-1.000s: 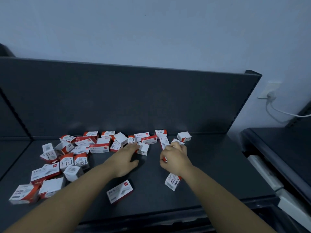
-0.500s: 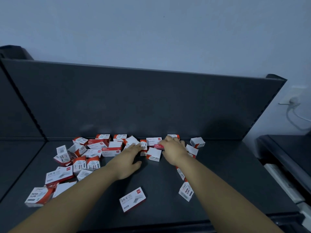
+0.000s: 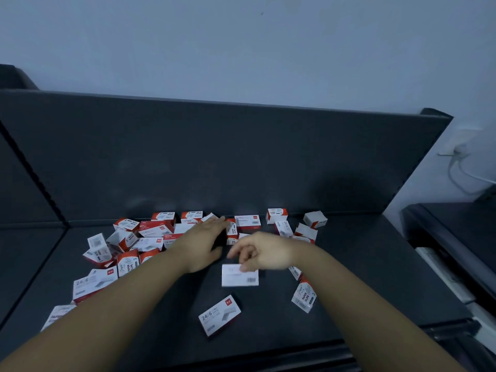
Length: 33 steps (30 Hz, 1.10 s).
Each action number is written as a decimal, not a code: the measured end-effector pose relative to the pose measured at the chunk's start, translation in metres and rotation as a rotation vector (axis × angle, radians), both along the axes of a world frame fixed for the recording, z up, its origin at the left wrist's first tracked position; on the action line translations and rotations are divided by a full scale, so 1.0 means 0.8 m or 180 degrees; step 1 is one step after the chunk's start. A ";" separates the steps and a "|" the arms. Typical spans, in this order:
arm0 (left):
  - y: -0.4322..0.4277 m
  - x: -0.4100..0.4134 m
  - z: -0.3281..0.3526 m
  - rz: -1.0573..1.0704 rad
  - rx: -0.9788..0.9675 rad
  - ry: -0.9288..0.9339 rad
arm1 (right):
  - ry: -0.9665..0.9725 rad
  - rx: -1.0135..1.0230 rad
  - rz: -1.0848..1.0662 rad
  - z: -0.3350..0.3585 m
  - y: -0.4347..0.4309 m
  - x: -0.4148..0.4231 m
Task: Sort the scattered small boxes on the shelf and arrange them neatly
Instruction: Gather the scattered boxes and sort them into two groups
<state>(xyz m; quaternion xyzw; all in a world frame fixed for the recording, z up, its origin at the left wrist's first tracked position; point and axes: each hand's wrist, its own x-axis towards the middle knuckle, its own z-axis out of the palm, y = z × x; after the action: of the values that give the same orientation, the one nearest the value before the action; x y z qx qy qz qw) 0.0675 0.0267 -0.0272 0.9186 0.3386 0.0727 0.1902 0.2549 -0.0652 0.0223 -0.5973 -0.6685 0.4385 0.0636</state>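
Several small red-and-white boxes lie scattered on a dark shelf (image 3: 362, 277). My right hand (image 3: 264, 251) pinches the top edge of a white box (image 3: 239, 276) with a barcode, at the shelf's middle. My left hand (image 3: 202, 242) stretches forward with straight fingers, its fingertips at a box (image 3: 231, 229) in the back row. A "24/6" staple box (image 3: 219, 314) lies alone near the front. A paper-clip box (image 3: 304, 295) sits under my right forearm.
A heap of boxes (image 3: 128, 242) fills the shelf's left half. Boxes (image 3: 314, 219) also stand along the upright back panel (image 3: 214, 162). A second shelf unit (image 3: 456, 232) is at the right, with a wall socket and cable (image 3: 456, 154) above it.
My right hand has drawn back from the back row toward me with a white box in its fingers. My left hand has reached further forward into the back row.
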 end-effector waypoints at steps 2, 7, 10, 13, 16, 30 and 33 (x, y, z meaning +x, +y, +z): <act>0.001 -0.002 0.000 -0.0021 0.0061 0.0003 | -0.0015 -0.0132 0.0131 -0.010 -0.007 -0.021; -0.008 -0.011 0.004 -0.0126 0.0232 0.0116 | -0.0343 0.0126 0.0362 -0.034 -0.024 -0.058; -0.016 -0.017 0.008 -0.0125 0.0257 0.0115 | -0.0297 0.0174 0.0358 -0.035 -0.036 -0.065; -0.021 -0.023 0.007 -0.0108 0.0228 0.0111 | -0.0495 0.0212 0.0681 -0.038 -0.047 -0.071; -0.027 -0.027 0.006 -0.0113 0.0180 0.0090 | -0.0817 0.0694 0.0901 -0.048 -0.052 -0.077; -0.056 -0.017 0.000 -0.0196 -0.0210 -0.0038 | -0.1101 0.1416 -0.0119 -0.065 -0.023 -0.031; -0.059 -0.017 -0.001 -0.0243 -0.0168 -0.0088 | -0.1131 0.1617 -0.0145 -0.058 -0.030 -0.010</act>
<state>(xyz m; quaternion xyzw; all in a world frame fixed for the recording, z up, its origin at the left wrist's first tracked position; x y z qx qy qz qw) 0.0541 -0.0208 -0.0280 0.9245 0.3024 0.0692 0.2217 0.2471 -0.0890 -0.0243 -0.6444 -0.7438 0.1446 0.1028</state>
